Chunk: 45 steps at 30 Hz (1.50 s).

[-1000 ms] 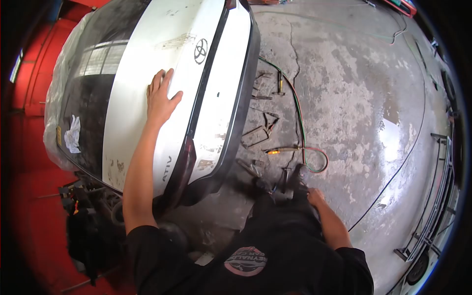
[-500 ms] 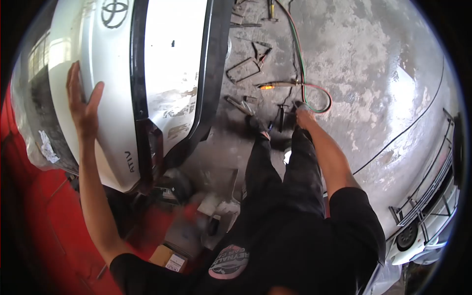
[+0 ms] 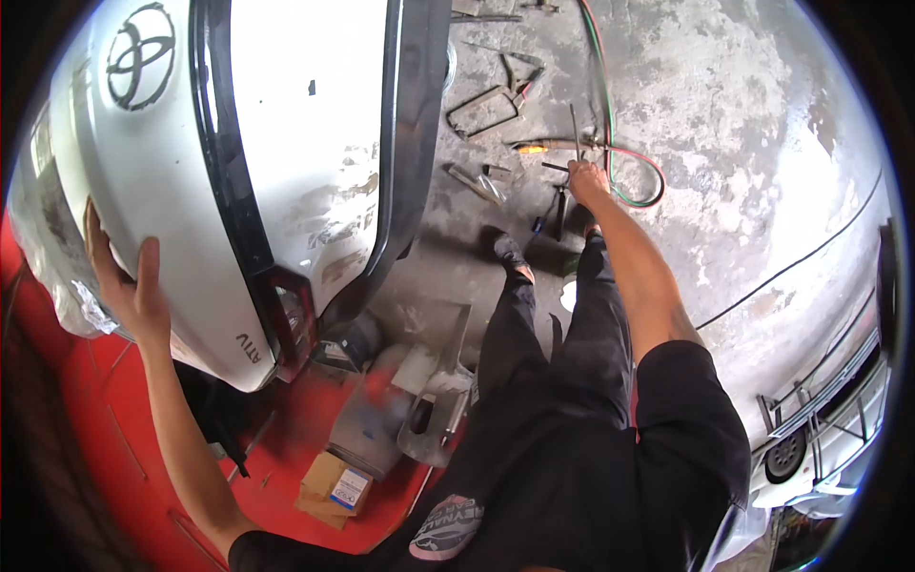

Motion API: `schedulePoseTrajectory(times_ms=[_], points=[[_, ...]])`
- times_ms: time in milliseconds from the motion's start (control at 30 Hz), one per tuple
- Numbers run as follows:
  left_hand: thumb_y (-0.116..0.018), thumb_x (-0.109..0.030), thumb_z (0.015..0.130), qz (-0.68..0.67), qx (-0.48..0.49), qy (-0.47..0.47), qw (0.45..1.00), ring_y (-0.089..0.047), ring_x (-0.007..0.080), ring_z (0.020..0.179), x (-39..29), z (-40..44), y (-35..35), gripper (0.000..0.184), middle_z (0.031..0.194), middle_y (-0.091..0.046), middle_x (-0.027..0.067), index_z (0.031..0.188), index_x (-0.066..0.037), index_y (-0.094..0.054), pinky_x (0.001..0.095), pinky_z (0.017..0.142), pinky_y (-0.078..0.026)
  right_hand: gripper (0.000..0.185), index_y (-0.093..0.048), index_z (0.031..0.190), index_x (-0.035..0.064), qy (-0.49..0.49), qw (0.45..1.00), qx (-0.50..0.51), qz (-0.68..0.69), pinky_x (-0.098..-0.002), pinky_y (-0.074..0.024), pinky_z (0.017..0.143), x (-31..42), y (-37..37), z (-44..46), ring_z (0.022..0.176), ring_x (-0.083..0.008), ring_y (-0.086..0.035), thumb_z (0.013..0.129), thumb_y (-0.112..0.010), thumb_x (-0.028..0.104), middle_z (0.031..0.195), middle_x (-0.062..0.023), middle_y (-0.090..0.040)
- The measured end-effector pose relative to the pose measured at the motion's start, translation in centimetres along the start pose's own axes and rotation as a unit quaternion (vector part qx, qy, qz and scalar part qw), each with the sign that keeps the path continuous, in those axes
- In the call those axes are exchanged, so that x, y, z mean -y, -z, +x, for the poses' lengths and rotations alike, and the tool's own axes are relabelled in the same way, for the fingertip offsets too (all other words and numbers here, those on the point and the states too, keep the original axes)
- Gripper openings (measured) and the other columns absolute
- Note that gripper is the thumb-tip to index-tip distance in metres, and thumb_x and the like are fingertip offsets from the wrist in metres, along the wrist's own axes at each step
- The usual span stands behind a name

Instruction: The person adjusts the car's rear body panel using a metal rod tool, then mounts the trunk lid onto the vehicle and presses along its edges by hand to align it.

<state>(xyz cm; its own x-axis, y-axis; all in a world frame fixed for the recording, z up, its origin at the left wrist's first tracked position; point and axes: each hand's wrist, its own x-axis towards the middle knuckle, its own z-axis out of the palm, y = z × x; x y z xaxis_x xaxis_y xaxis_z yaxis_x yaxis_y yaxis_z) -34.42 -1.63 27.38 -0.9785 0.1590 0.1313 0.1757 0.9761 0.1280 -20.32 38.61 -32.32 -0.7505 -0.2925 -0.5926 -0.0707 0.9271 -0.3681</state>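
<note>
Left hand (image 3: 143,303) spread wide on a white car (image 3: 303,153).
Right hand (image 3: 588,181) grips what looks like a thin tool (image 3: 575,129).

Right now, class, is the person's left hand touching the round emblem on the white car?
Apart. The head view shows a stretch of white panel between the left hand and the round emblem.

White car (image 3: 305,124), back end, lid (image 3: 176,248) looks shut: round dark badge (image 3: 141,55), blk strip (image 3: 227,143), "ATIV" letters (image 3: 250,349) nr lid's corner by red light (image 3: 288,313), dirty smears (image 3: 351,195). Thin grey rod (image 3: 574,129) held over floor (image 3: 753,133), pts fwd, w/ short dark bar (image 3: 554,167) out L; can't tell if joined.
</note>
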Motion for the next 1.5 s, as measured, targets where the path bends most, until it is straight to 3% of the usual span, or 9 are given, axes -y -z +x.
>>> schedulePoseTrajectory(times_ms=[100,333,533,633,733,833,1133,1367,1500], points=[[-0.067,-0.015,0.088,0.035,0.016,0.006,0.999,-0.035,0.0321,0.141,0.2,0.0,0.3,0.07,0.152,-0.038,0.0182,0.147,0.004,-0.037,0.0416,0.116,-0.023,0.017,-0.06,0.101,0.0063,0.0,0.997,0.049,0.055,-0.0499,-0.0533,0.084,2.2,-1.7,0.0,0.099,-0.0388,-0.066,0.091,-0.048,0.013,0.103,-0.0222,-0.066],[-0.069,-0.018,0.086,0.04,0.013,0.021,0.999,-0.035,0.0321,0.141,0.6,-0.2,0.3,0.072,0.152,-0.038,0.0184,0.147,0.005,-0.037,0.0417,0.116,-0.024,0.048,-0.05,0.138,0.0138,0.05,0.981,0.17,0.079,-0.0474,-0.0518,0.092,6.5,-10.3,-4.0,0.113,-0.0372,-0.062,0.089,-0.051,0.017,0.137,-0.0189,-0.053],[-0.07,-0.019,0.085,0.002,0.007,0.002,1.0,-0.035,0.0315,0.141,0.2,0.3,0.3,0.072,0.151,-0.041,0.0184,0.146,0.002,-0.039,0.0421,0.117,-0.024,0.04,-0.06,0.127,0.0119,0.068,0.951,0.266,0.142,-0.0482,-0.0509,0.093,7.1,-8.0,-13.3,0.108,-0.0388,-0.063,0.089,-0.054,0.024,0.114,-0.0207,-0.067],[-0.071,-0.019,0.084,0.0,0.004,0.006,1.0,-0.036,0.0313,0.141,-0.6,0.2,0.5,0.071,0.151,-0.04,0.0185,0.146,0.001,-0.041,0.0424,0.117,-0.024,0.037,-0.062,0.123,0.0121,0.06,0.96,0.214,0.171,-0.0479,-0.0508,0.093,3.7,-6.3,-16.8,0.106,-0.0383,-0.064,0.089,-0.055,0.024,0.111,-0.0189,-0.068],[-0.069,-0.017,0.086,-0.007,0.007,-0.007,1.0,-0.034,0.0304,0.142,-1.2,0.3,0.8,0.069,0.152,-0.039,0.0179,0.147,0.001,-0.039,0.0421,0.118,-0.024,0.029,-0.067,0.11,0.0093,-0.034,0.966,0.168,0.195,-0.0489,-0.0505,0.092,-0.5,-2.4,-19.1,0.104,-0.0394,-0.064,0.085,-0.056,0.02,0.11,-0.0194,-0.069],[-0.069,-0.01,0.086,-0.02,-0.004,-0.019,1.0,-0.035,0.0297,0.142,-0.6,0.1,0.9,0.068,0.151,-0.04,0.0173,0.146,0.0,-0.04,0.0402,0.117,-0.025,0.03,-0.068,0.115,0.0128,-0.121,0.969,0.11,0.187,-0.0457,-0.0484,0.097,-4.8,1.7,-21.1,0.109,-0.0372,-0.063,0.088,-0.058,0.022,0.115,-0.0174,-0.068],[-0.075,-0.01,0.079,0.037,-0.039,-0.023,0.998,-0.038,0.0376,0.138,-1.1,-0.3,1.6,0.071,0.149,-0.04,0.021,0.143,-0.003,-0.046,0.0437,0.114,-0.03,0.03,-0.07,0.113,0.0114,-0.1,0.975,-0.044,0.193,-0.0456,-0.0511,0.091,-11.9,9.3,-19.9,0.105,-0.0374,-0.064,0.086,-0.059,0.02,0.11,-0.0206,-0.068],[-0.072,-0.014,0.079,0.038,-0.04,-0.008,0.998,-0.036,0.0435,0.136,-1.9,0.0,2.0,0.072,0.149,-0.039,0.0225,0.144,-0.003,-0.044,0.0493,0.112,-0.029,0.031,-0.066,0.118,0.0088,0.037,0.955,-0.101,0.278,-0.0443,-0.0512,0.087,-0.3,28.6,-9.1,0.1,-0.0382,-0.065,0.091,-0.058,0.022,0.107,-0.0213,-0.068],[-0.071,-0.016,0.08,0.055,-0.018,0.019,0.998,-0.033,0.0457,0.138,-1.7,-0.2,2.3,0.072,0.151,-0.036,0.0242,0.145,-0.004,-0.044,0.0505,0.113,-0.027,0.033,-0.062,0.124,0.0058,0.291,0.879,-0.288,0.246,-0.0419,-0.0477,0.096,11.6,45.7,-2.9,0.112,-0.0393,-0.059,0.092,-0.058,0.014,0.117,-0.02,-0.065]])
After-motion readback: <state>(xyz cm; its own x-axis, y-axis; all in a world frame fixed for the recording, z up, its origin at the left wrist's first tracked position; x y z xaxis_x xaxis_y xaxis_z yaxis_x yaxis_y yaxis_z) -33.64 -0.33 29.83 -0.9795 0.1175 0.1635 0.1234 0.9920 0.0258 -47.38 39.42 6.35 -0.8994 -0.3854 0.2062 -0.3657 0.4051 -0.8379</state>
